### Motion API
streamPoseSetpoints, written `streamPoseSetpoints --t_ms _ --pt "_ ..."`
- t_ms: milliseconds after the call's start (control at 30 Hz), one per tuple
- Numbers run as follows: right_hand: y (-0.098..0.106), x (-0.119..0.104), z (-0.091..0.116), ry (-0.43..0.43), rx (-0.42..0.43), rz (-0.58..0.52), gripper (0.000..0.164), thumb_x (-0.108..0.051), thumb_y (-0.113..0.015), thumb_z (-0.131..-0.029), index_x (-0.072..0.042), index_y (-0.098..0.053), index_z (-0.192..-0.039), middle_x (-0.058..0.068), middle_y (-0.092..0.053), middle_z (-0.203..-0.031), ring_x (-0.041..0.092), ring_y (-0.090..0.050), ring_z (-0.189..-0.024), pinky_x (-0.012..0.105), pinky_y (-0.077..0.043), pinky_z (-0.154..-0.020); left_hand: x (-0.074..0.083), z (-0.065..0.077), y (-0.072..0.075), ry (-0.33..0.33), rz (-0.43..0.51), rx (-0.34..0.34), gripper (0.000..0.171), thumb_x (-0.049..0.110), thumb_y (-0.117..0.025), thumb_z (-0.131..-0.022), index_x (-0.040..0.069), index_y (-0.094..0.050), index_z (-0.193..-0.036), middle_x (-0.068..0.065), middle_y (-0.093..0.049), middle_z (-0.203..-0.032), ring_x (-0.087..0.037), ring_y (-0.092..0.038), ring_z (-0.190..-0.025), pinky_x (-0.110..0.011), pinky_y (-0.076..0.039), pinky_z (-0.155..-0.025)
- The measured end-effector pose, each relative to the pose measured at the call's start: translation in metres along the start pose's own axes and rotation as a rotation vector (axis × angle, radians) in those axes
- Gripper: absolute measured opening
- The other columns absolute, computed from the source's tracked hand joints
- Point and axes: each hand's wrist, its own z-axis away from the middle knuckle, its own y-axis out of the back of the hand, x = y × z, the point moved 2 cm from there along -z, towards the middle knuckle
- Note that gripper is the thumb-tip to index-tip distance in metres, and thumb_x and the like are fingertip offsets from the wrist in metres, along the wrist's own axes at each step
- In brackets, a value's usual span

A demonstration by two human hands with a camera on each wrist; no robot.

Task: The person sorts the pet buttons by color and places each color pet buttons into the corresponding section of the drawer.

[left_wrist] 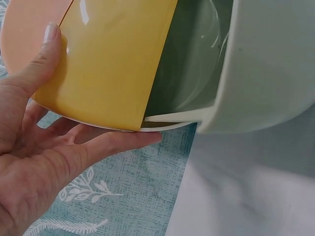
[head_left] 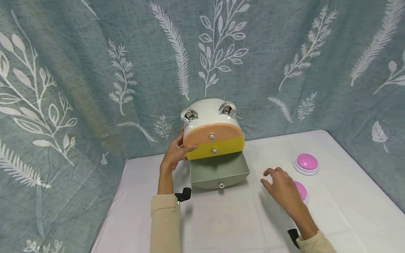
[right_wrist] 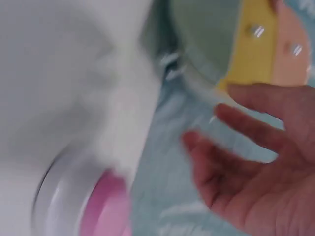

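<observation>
A small rounded white drawer cabinet (head_left: 207, 109) stands against the curtain, with two silver rings on top. Its orange top drawer (head_left: 199, 134) and yellow middle drawer (head_left: 231, 144) are closed; the green bottom drawer (head_left: 207, 183) is pulled out. My left hand (head_left: 174, 153) grips the cabinet's left side. In the left wrist view the thumb (left_wrist: 47, 54) presses on the front near the orange-yellow seam, and the fingers lie along the side. My right hand (head_left: 281, 184) hovers to the right of the green drawer, fingers loosely bent, holding nothing.
Two pink domes on white round bases sit on the right: a farther push button (head_left: 307, 162), and a nearer push button (head_left: 301, 190) partly hidden behind my right hand. A white cloth covers the table (head_left: 221, 221). A leaf-patterned curtain (head_left: 142, 70) rises behind and at both sides.
</observation>
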Motion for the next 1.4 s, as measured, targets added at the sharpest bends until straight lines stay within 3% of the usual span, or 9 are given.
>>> streamPoseSetpoints --t_ms 133,233,400,667,867,1067,1300,1400 --pt "0.003 0.033 0.012 -0.086 -0.104 0.142 0.059 -0.019 -0.089 -0.079 0.003 -0.066 -0.128 0.035 -0.059 -0.102 0.047 -0.057 -0.085 0.056 -0.049 -0.068 -0.001 0.001 0.001 -0.007 -0.015 -0.009 0.099 0.025 -0.077 -0.097 0.039 -0.009 -0.167 -0.008 -0.024 -0.175 -0.042 -0.057 -0.139 -0.043 -0.065 -0.079" --pt "0.003 0.049 0.017 -0.150 -0.193 0.165 0.074 -0.019 -0.092 -0.075 0.004 -0.058 -0.137 0.040 -0.054 -0.107 0.053 -0.055 -0.090 0.064 -0.049 -0.072 -0.001 0.002 0.001 -0.009 -0.019 -0.010 0.098 0.026 -0.077 -0.097 0.041 -0.010 -0.166 -0.009 -0.026 -0.175 -0.042 -0.057 -0.138 -0.044 -0.065 -0.079" --pt "0.002 0.060 0.020 -0.186 -0.251 0.136 0.077 -0.012 -0.092 -0.073 0.004 -0.056 -0.139 0.046 -0.051 -0.117 0.061 -0.055 -0.100 0.074 -0.050 -0.079 -0.002 0.002 0.002 -0.015 -0.019 -0.003 0.098 0.025 -0.077 -0.097 0.042 -0.010 -0.166 -0.009 -0.025 -0.175 -0.043 -0.056 -0.140 -0.049 -0.065 -0.082" --pt "0.004 0.061 0.018 -0.170 -0.226 0.089 0.068 -0.010 -0.088 -0.076 0.005 -0.058 -0.136 0.043 -0.053 -0.113 0.057 -0.056 -0.096 0.068 -0.053 -0.075 -0.003 0.001 0.001 -0.002 -0.008 0.021 0.099 0.025 -0.079 -0.095 0.042 -0.012 -0.166 -0.005 -0.022 -0.176 -0.040 -0.055 -0.143 -0.051 -0.064 -0.085" --pt "0.015 0.039 0.009 -0.086 -0.117 0.063 0.065 -0.015 -0.090 -0.078 0.004 -0.062 -0.134 0.039 -0.059 -0.105 0.049 -0.057 -0.087 0.059 -0.054 -0.067 -0.003 0.001 0.001 -0.016 -0.016 0.028 0.099 0.025 -0.078 -0.096 0.040 -0.011 -0.167 -0.006 -0.021 -0.176 -0.041 -0.054 -0.143 -0.051 -0.065 -0.084" --pt "0.028 0.002 -0.005 0.008 -0.032 0.030 0.065 -0.017 -0.091 -0.079 0.000 -0.064 -0.135 0.036 -0.063 -0.108 0.049 -0.058 -0.090 0.056 -0.056 -0.069 -0.003 0.002 0.001 -0.025 -0.006 0.020 0.099 0.024 -0.078 -0.096 0.040 -0.011 -0.167 -0.009 -0.020 -0.176 -0.043 -0.053 -0.144 -0.058 -0.062 -0.089" --pt "0.026 -0.049 -0.031 0.084 -0.062 -0.018 0.066 -0.020 -0.087 -0.084 -0.001 -0.059 -0.141 0.033 -0.064 -0.116 0.048 -0.059 -0.102 0.059 -0.057 -0.083 -0.004 0.002 0.001 -0.012 0.003 0.016 0.098 0.024 -0.077 -0.097 0.042 -0.010 -0.166 -0.012 -0.018 -0.176 -0.044 -0.049 -0.146 -0.061 -0.060 -0.093" --pt "0.011 -0.069 -0.048 0.155 -0.099 -0.050 0.058 -0.019 -0.089 -0.082 0.000 -0.063 -0.131 0.027 -0.069 -0.109 0.042 -0.062 -0.098 0.056 -0.056 -0.086 -0.004 0.001 0.000 -0.006 -0.002 0.019 0.098 0.024 -0.077 -0.097 0.042 -0.010 -0.166 -0.012 -0.018 -0.176 -0.044 -0.048 -0.147 -0.061 -0.060 -0.093"
